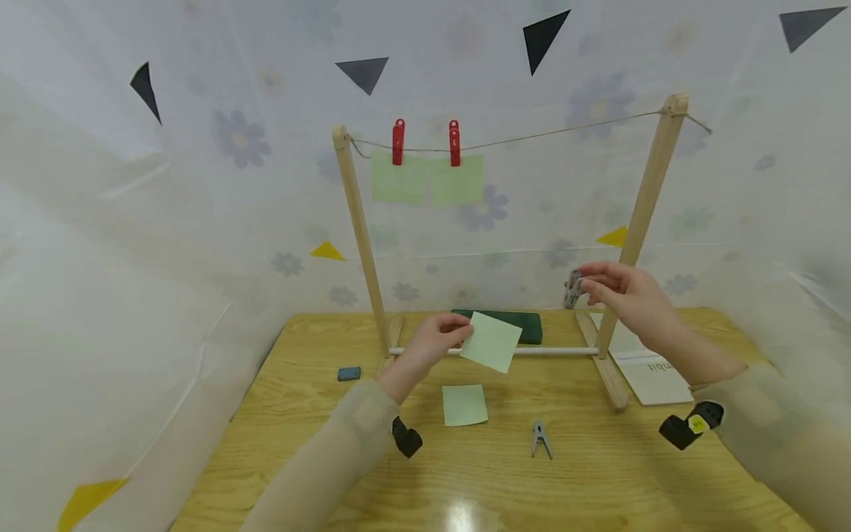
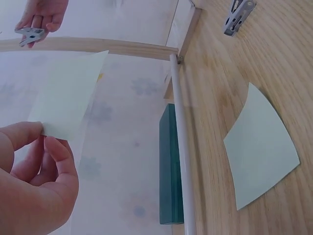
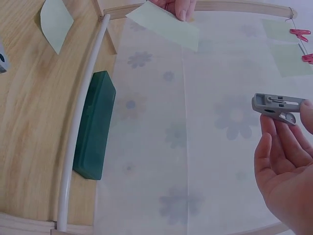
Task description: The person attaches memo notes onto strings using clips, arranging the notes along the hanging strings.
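My left hand (image 1: 435, 343) pinches a pale green paper square (image 1: 492, 342) by its edge, above the table and in front of the rack's lower bar. Over on the right, my right hand (image 1: 628, 295) holds a grey clothespin (image 1: 572, 289) between thumb and fingers, near the right post. Another pale green square (image 1: 465, 406) lies on the table, and a second grey clothespin (image 1: 541, 440) rests to its right. Two red clothespins (image 1: 398, 142) hold two pale green squares (image 1: 399, 179) side by side on the left part of a string (image 1: 525, 138).
The string spans two wooden posts (image 1: 362, 244), joined low down by a white bar (image 1: 558, 352). Behind the bar lies a dark green case (image 1: 530, 326). A small blue block (image 1: 349, 374) sits at left, a white booklet (image 1: 654, 378) at right. A floral sheet hangs behind.
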